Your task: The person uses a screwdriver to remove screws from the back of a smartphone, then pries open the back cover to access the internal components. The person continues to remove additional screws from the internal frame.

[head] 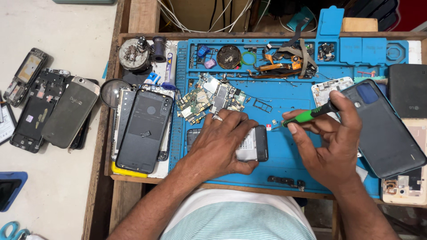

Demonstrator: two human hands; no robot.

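A bright blue mat (284, 95) covers the brown wooden bench (142, 18). The screwdriver (307, 116) has a green and black handle. The phone back (144, 131) is black over a yellow edge, the shirt (235, 220) is pale green-and-white striped, and the cover (384, 129) is dark grey-blue.
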